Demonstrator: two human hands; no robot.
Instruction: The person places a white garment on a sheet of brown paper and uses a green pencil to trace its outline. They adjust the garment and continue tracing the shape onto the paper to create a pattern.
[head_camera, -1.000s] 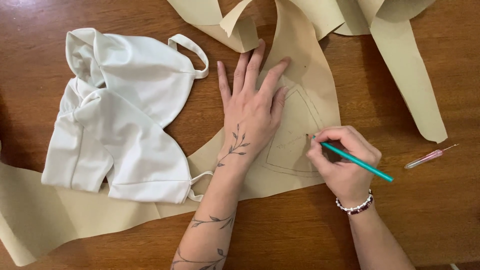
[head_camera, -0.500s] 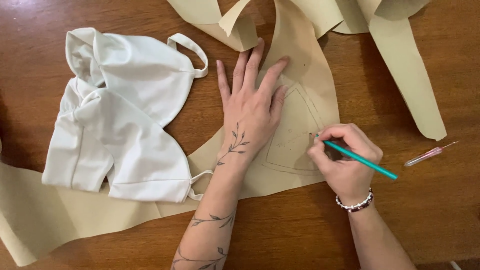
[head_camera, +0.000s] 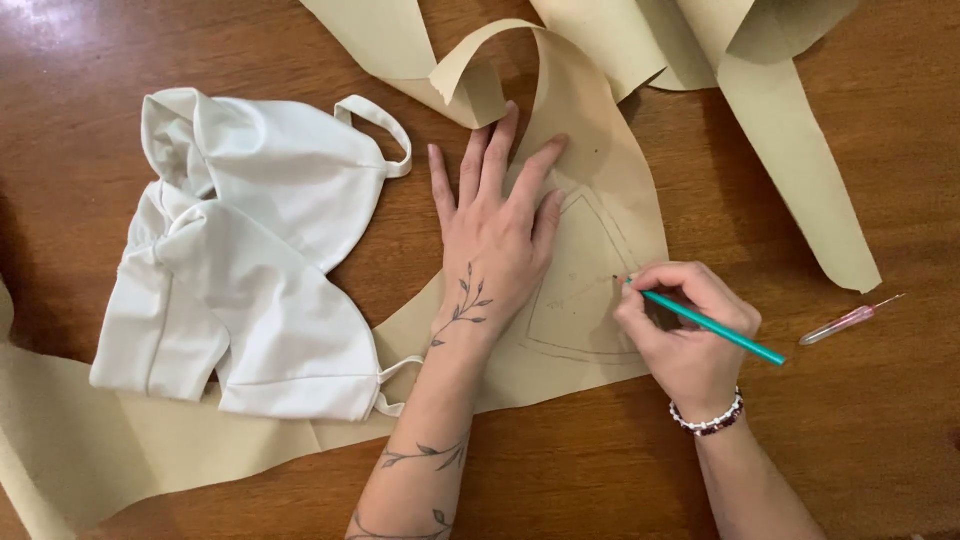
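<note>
Pencil: my right hand (head_camera: 685, 335) grips the teal pencil (head_camera: 705, 322), tip up-left on the tan paper (head_camera: 600, 200), long axis slanting down-right.
Left hand: my left hand (head_camera: 495, 240) lies flat, fingers spread, pinning the paper.
Nearby: white garment (head_camera: 250, 260) lies left on the wooden table (head_camera: 880, 420).

Left hand (head_camera: 492, 240) is lying flat, fingers spread, pressing the tan pattern paper (head_camera: 600, 200) onto the wooden table (head_camera: 880, 420). Right hand (head_camera: 685, 335) is gripping a teal pencil (head_camera: 705, 321), tip touching the drawn outline. White garment (head_camera: 250, 260) is lying beside; pink-handled tool (head_camera: 850, 320) is resting apart.
</note>
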